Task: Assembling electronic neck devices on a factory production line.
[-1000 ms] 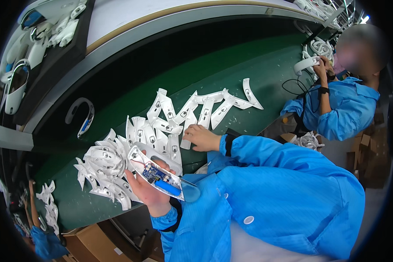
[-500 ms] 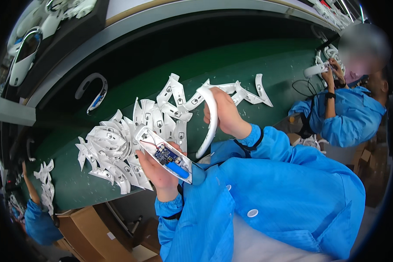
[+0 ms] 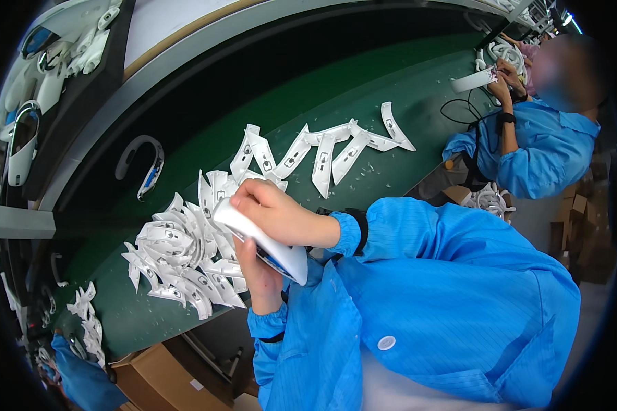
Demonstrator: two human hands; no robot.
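Note:
In front of my body, a white plastic housing (image 3: 294, 270) is held between my two hands. My left hand (image 3: 259, 274) grips it from below, fingers closed round its side. My right hand (image 3: 273, 211) lies over the top with curled fingers on a white curved cover (image 3: 236, 220), which rests against the housing. A thin dark and blue strip of the inside shows along the lower edge; the cover hides the rest. Just beyond my hands, a heap of white curved plastic pieces (image 3: 168, 238) lies on the green table.
A zigzag row of similar white pieces (image 3: 334, 135) stretches to the right on the green table (image 3: 418, 109). A white hooked part (image 3: 153, 177) lies at the left. At the right, a co-worker in blue (image 3: 538, 147) handles a white part. A cardboard box (image 3: 164, 377) stands below the table edge.
My right hand has moved left and brought the curved cover over the housing. The circuit board and blue battery, in plain sight before, are now mostly covered.

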